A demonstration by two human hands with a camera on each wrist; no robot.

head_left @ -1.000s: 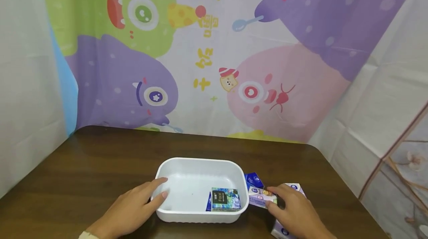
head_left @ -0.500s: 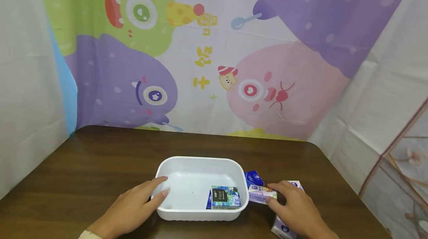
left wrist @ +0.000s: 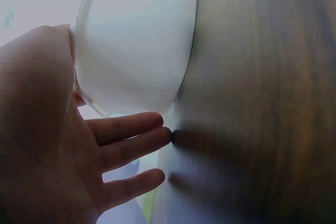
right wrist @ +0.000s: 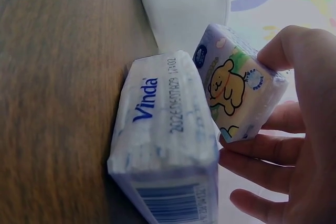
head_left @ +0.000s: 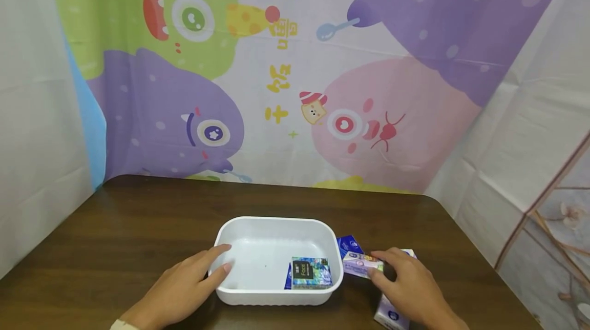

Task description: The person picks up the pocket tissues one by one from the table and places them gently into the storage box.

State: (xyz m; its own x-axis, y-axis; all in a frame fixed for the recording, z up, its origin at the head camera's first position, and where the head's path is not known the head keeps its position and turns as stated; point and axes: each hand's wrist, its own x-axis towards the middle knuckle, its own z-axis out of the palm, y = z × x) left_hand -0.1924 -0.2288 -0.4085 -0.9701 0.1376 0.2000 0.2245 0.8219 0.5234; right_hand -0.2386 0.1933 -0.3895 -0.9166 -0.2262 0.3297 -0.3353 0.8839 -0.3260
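Observation:
My left hand [head_left: 184, 279] is at the left end of a white plastic basin [head_left: 276, 297], its thumb and index finger over the rim. In the left wrist view, the other fingers [left wrist: 134, 148] stretch out straight beside the basin's outer wall. To the basin's right, my right hand [head_left: 410, 281] pinches a small purple tissue pack [head_left: 360, 264] printed with a cartoon dog, tilted in the right wrist view. A longer white and purple Vinda tissue pack [right wrist: 157, 114] lies on the table, partly hidden under that hand. Inside the basin sits a green-blue Face tissue pack [head_left: 317, 273].
A dark blue pack [head_left: 349, 244] lies against the basin's right side, partly covered by the purple one. Another blue edge [head_left: 288, 277] shows under the Face pack. The brown wooden table [head_left: 152, 217] meets a cartoon-printed curtain [head_left: 276, 156] at the back.
The purple tissue pack and right hand have moved slightly, exposing a bit less of the long Vinda pack's far end. The left hand and basin stay put; the view has drifted a little.

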